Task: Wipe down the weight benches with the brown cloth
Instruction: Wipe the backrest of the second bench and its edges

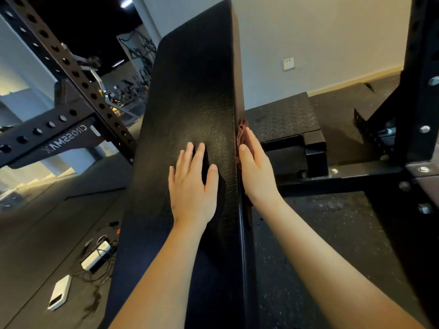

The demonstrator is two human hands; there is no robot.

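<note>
- Two bare hands work on one weight bench (190, 91) in the head view. The left hand (192, 186) lies flat on the pad's top, fingers straight and slightly spread, holding nothing.
- The right hand (255, 172) presses the brown cloth (242, 130) against the pad's right side face with straight fingers. The cloth is sandwiched between palm and pad, bunching out past the fingertips and below the wrist.
- The pad's right edge drops to speckled floor, with a black diamond-plate box (285, 115) near and a rack base beam (356, 176) beyond. On the left, a perforated rack post (71, 67) stands close, and a power strip (96, 256) lies on the floor.
- The bench's long axis runs away from the person, its far end leaning slightly right.
</note>
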